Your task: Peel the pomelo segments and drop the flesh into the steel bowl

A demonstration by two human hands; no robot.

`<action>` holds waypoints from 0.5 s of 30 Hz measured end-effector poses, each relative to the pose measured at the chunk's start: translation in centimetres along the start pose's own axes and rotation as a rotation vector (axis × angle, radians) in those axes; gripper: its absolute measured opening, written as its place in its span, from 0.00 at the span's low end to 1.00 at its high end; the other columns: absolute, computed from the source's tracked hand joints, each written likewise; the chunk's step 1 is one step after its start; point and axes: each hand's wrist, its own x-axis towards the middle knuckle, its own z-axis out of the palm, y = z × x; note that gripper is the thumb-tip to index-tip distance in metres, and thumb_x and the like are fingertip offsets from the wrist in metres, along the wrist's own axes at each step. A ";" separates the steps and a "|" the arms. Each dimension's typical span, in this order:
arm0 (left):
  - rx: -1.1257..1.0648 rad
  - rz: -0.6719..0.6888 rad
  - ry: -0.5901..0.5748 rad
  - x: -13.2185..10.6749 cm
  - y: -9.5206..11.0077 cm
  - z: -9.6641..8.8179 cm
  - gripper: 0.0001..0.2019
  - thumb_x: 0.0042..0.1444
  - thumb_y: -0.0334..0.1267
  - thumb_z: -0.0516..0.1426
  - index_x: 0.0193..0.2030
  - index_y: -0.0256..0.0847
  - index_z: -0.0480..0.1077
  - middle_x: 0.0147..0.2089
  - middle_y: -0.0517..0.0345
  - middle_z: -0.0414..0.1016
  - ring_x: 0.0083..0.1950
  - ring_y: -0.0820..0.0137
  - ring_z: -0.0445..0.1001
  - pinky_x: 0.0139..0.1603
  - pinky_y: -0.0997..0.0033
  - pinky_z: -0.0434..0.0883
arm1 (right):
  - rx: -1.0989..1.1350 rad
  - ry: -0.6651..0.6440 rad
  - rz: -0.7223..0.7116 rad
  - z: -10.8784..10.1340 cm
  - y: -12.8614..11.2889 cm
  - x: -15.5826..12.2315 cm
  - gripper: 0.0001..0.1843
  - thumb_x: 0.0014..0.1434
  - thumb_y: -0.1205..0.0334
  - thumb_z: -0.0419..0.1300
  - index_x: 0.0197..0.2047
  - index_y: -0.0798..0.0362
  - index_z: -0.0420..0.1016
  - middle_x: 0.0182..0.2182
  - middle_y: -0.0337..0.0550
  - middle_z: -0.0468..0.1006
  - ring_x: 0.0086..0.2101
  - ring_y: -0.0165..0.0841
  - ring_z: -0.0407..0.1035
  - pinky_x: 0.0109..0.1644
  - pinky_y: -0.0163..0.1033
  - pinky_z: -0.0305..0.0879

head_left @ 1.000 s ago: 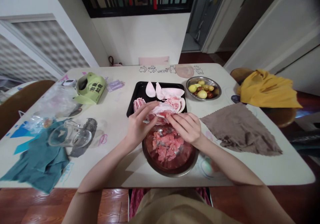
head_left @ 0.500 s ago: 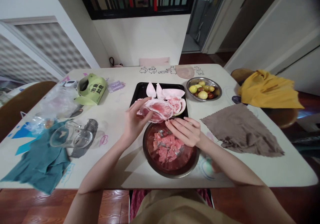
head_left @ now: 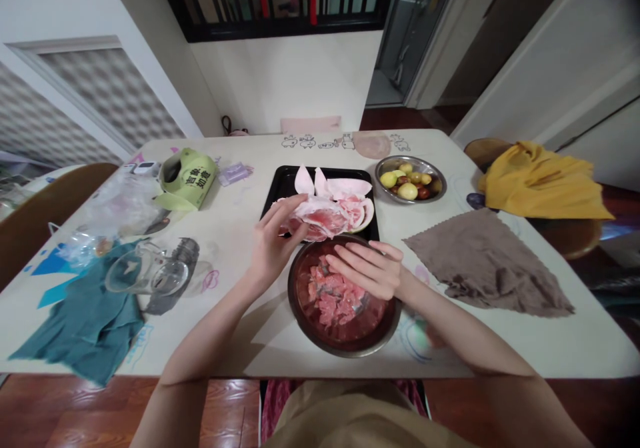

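My left hand (head_left: pixel 277 245) is closed around a piece of peeled pomelo (head_left: pixel 323 220), its pink flesh edged with white membrane. It holds this piece over the near edge of a black tray (head_left: pixel 285 176). Below and to the right, a steel bowl (head_left: pixel 345 349) contains loose pink pomelo pulp (head_left: pixel 335 298). Over the bowl's right side hovers my right hand (head_left: pixel 367 268), its fingers stretched to the left; the thumb and underside are hidden. Pale pink pomelo peel (head_left: pixel 347 187) lies in the tray behind the piece.
At the back right stands a steel bowl of small fruits (head_left: pixel 410 185). A brown cloth (head_left: pixel 487 261) lies to the right. On the left are a glass pitcher (head_left: pixel 145 271), a teal cloth (head_left: pixel 90 328), a green bag (head_left: pixel 187 178) and clear plastic (head_left: pixel 120 201).
My right hand has drawn slightly away from the pomelo piece and down over the bowl. The piece has tilted in my left hand, showing more white membrane on top.
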 end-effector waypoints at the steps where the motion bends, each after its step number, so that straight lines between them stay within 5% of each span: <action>1: -0.002 0.006 -0.002 0.0 0.0 0.0 0.18 0.64 0.33 0.60 0.61 0.44 0.72 0.59 0.52 0.79 0.52 0.70 0.80 0.38 0.80 0.80 | 0.011 0.005 0.008 0.1 0.0 0.1 0.06 0.67 0.56 0.64 0.46 0.39 0.83 0.44 0.25 0.86 0.45 0.24 0.77 0.52 0.34 0.64; 5: -0.001 0.053 -0.006 -0.3 0.2 0.1 0.19 0.65 0.33 0.60 0.62 0.45 0.71 0.60 0.51 0.79 0.52 0.70 0.81 0.44 0.75 0.82 | 0.024 0.020 0.161 0.2 -0.1 0.4 0.09 0.67 0.64 0.63 0.47 0.41 0.82 0.41 0.32 0.86 0.44 0.27 0.76 0.53 0.38 0.64; 8: -0.010 0.079 -0.007 -0.6 0.5 0.3 0.19 0.65 0.33 0.60 0.62 0.45 0.71 0.61 0.51 0.78 0.55 0.68 0.81 0.49 0.70 0.83 | -0.015 0.053 0.348 0.4 -0.1 0.6 0.17 0.63 0.58 0.68 0.56 0.42 0.78 0.40 0.37 0.85 0.42 0.33 0.75 0.52 0.41 0.66; 12: -0.051 0.067 -0.007 -1.0 0.9 0.8 0.19 0.64 0.32 0.60 0.62 0.45 0.72 0.60 0.52 0.79 0.55 0.68 0.81 0.46 0.73 0.83 | 0.030 -0.042 0.470 0.7 -0.4 0.9 0.39 0.61 0.48 0.69 0.70 0.52 0.64 0.47 0.50 0.82 0.48 0.42 0.74 0.52 0.46 0.70; 15: -0.059 0.072 -0.017 -1.3 1.0 1.3 0.19 0.63 0.32 0.61 0.61 0.45 0.72 0.59 0.53 0.80 0.56 0.68 0.81 0.51 0.71 0.82 | 0.107 -0.109 0.529 0.9 -0.7 1.2 0.37 0.64 0.54 0.67 0.71 0.54 0.61 0.52 0.53 0.80 0.50 0.41 0.74 0.52 0.45 0.71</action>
